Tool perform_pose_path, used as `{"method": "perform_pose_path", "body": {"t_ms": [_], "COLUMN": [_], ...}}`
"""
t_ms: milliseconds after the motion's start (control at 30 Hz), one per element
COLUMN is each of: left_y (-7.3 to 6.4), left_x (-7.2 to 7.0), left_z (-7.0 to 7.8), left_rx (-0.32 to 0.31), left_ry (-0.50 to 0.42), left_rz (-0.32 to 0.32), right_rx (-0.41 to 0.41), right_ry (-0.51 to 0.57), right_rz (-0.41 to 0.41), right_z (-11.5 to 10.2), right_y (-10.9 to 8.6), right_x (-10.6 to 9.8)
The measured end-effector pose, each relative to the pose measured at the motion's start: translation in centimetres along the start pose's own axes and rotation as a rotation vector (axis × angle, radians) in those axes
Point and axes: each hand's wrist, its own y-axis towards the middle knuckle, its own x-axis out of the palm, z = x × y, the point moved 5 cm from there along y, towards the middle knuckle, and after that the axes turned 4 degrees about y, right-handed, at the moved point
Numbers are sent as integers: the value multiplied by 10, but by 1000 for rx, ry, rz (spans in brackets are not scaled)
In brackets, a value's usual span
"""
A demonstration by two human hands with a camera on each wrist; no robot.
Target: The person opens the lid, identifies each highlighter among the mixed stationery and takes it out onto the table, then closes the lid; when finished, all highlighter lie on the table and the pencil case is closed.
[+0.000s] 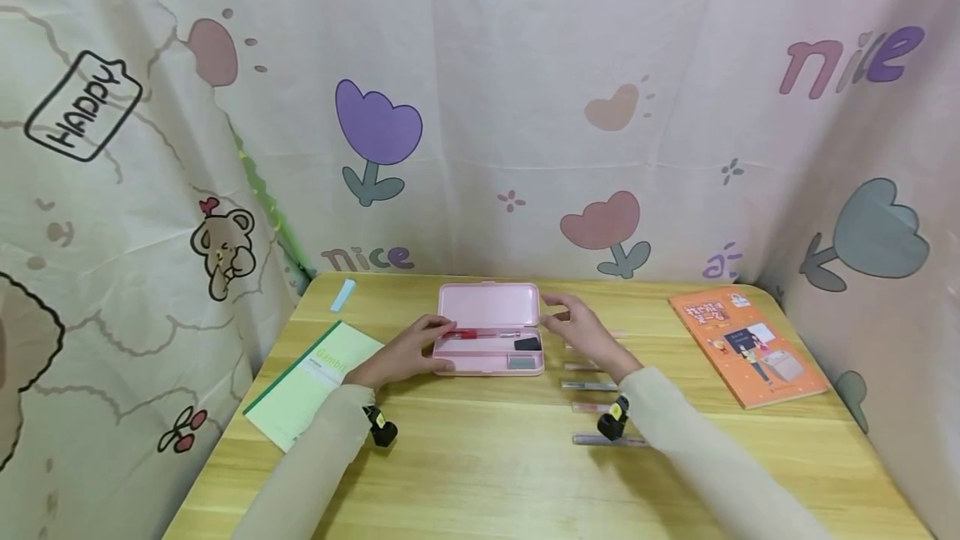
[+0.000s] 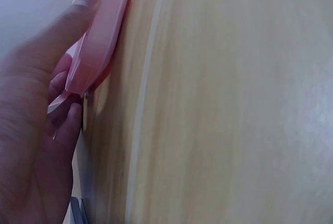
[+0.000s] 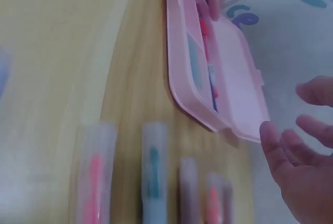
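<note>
A pink pencil case (image 1: 489, 367) lies on the table with its lid (image 1: 489, 307) raised at the back. Inside are a red pen (image 1: 461, 334), a black eraser-like block (image 1: 527, 344) and a small grey-blue block (image 1: 522, 363). My left hand (image 1: 408, 350) grips the case's left end, thumb at the front and fingers over the back part; the left wrist view shows the thumb on the pink wall (image 2: 99, 52). By the lid's right edge is my right hand (image 1: 583, 330), its fingers (image 3: 273, 141) spread and holding nothing; whether a fingertip touches the lid I cannot tell.
Several pens, including a grey one (image 1: 592, 440), lie in a column right of the case, partly under the right forearm. An orange book (image 1: 750, 348) is at far right. A green notebook (image 1: 300, 398) and a light blue strip (image 1: 342, 295) lie left. Printed curtains (image 1: 480, 107) surround the table.
</note>
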Motion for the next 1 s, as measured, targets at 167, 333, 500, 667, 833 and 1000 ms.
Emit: {"method": "perform_pose_path", "body": {"t_ms": [167, 333, 500, 667, 833, 1000], "left_y": [1, -1, -4, -6, -6, -8], "left_x": [0, 1, 2, 2, 4, 4], "left_z": [1, 4, 8, 12, 13, 14], "left_rx": [7, 12, 30, 75, 74, 63], "left_ry": [6, 1, 1, -16, -74, -129], "left_rz": [0, 2, 6, 40, 68, 100], "right_rx": [37, 99, 137, 168, 191, 211], "right_ry": [123, 225, 289, 347, 411, 449], "right_rz": [-10, 1, 27, 48, 70, 100], "right_z": [9, 17, 19, 19, 19, 21], "right_y": [15, 19, 20, 22, 23, 23], "right_x": [14, 24, 27, 26, 25, 26]}}
